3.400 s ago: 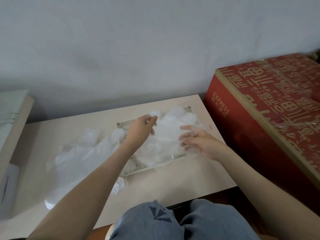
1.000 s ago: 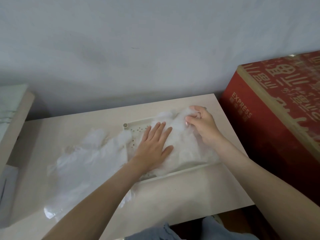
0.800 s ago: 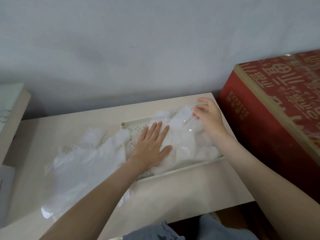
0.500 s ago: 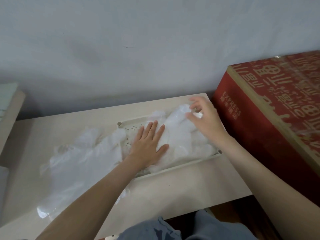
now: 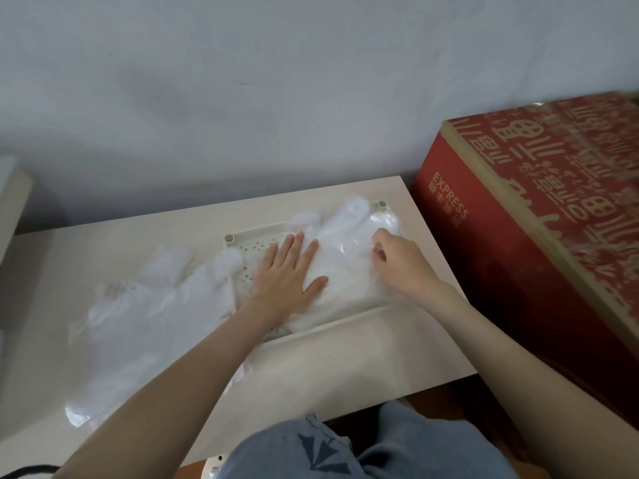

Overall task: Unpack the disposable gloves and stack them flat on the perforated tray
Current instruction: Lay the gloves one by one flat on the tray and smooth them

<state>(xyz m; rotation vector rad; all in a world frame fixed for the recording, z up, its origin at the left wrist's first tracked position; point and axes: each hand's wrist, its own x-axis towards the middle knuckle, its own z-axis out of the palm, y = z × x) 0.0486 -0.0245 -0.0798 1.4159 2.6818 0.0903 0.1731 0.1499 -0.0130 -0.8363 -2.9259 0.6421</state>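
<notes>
Flattening the stacked gloves (image 5: 345,261) on the perforated tray (image 5: 257,244), mid-table, long side running left to right. Pinning the stack's near-left part with left hand (image 5: 287,276): palm down, fingers straight and slightly spread, gripping nothing. Working the far-right part of the same film with right hand (image 5: 397,267): fingers curled, tips on the plastic, near the tray's far-right corner post (image 5: 382,204); can't tell whether pinching a fold or just pressing. Probably smoothing the top glove rightward, away from the pinning palm. Leaving a loose pile of gloves (image 5: 148,316) on the table (image 5: 363,368), just left of the tray and overlapping its left edge, long axis running toward the near-left. Nearer to left hand, so likely reaching left for the next glove. Thin, clingy film: likely to shift if lifted fast. Noting a red box (image 5: 518,243) close on the right.
</notes>
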